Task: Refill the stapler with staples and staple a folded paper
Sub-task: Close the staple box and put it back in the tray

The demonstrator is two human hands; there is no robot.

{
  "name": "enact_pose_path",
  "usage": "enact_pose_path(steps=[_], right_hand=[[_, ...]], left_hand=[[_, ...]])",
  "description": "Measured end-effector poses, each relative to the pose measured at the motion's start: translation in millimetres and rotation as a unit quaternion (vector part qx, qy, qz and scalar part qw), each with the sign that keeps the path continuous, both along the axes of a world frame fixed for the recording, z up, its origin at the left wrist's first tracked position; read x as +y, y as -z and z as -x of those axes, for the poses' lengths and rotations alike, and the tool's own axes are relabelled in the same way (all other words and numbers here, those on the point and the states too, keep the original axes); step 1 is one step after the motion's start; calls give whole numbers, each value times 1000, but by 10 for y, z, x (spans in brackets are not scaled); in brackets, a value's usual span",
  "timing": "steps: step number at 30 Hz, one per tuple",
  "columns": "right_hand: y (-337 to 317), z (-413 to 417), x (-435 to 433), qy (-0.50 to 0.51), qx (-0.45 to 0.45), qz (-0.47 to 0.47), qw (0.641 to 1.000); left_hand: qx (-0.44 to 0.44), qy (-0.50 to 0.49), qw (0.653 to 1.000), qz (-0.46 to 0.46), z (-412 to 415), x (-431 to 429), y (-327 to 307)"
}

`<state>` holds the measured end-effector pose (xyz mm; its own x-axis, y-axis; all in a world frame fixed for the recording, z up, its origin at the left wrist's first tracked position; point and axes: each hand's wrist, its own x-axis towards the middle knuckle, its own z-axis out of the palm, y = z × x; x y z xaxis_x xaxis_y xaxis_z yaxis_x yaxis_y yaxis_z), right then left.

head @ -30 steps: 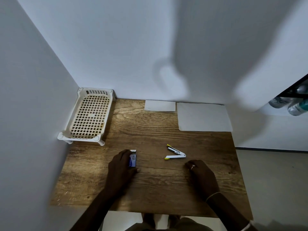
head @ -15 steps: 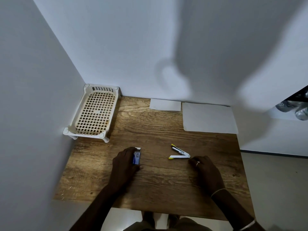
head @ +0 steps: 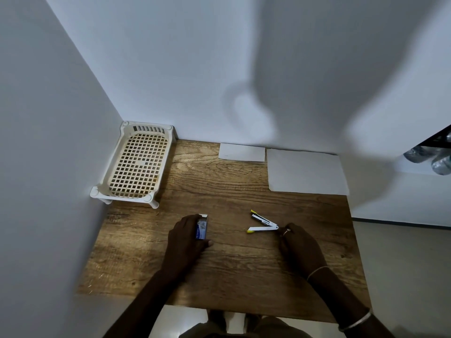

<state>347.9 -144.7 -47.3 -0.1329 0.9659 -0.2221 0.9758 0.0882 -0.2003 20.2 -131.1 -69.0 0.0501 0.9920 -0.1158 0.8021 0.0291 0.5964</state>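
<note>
A: What's moved since the earlier frame? Quick.

B: Not much. The right hand [head: 299, 247] has crept forward to the hinge end of the stapler [head: 263, 224]; a second ago it sat a little short of it. The left hand [head: 186, 236] has stayed put on the staple box [head: 201, 229].

A: Grips?

B: Left fingers curl over the box, thumb at its near end, so it's grasping the box on the table [head: 234, 264]. Right fingertips touch or nearly touch the stapler's hinge; can't tell if they've closed on it. Not clenched, loosely bent.

A: Stapler state?

B: Lying open in a V at table centre, top arm swung away from the base, yellow tips pointing left.

A: Step?

B: Refill, early, I'd say. No staples visible outside the box. Next move probably calls for opening the box, drawing out a strip, and steadying the stapler so the strip drops into the channel.

A: Containers?

B: Box flap looks lifted at the far end; contents hidden. Cream lattice tray [head: 136, 164] in the back-left corner holds nothing visible.

A: Paper?

B: Small folded paper [head: 241, 152] and a larger sheet [head: 306, 172] by the back wall, untouched.
</note>
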Motion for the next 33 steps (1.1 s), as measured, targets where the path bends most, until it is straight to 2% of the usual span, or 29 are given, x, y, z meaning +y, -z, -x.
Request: enact_pose_path(steps=[9, 16, 22, 26, 33], right_hand=[[-5, 65, 61, 31, -13, 16, 999], [-210, 181, 219, 54, 39, -61, 996], [-373, 826, 466, -35, 192, -58, 979], [-355, 1342, 676, -115, 204, -4, 972], [-197, 1742, 903, -186, 154, 17, 970]], left_hand=[[-47, -33, 998, -13, -93, -67, -14], [-48, -46, 998, -14, -132, -65, 7], [-47, -40, 998, -16, -174, -53, 15], [-57, -54, 997, -15, -194, -77, 16], [-101, -90, 991, -13, -233, -134, 37]])
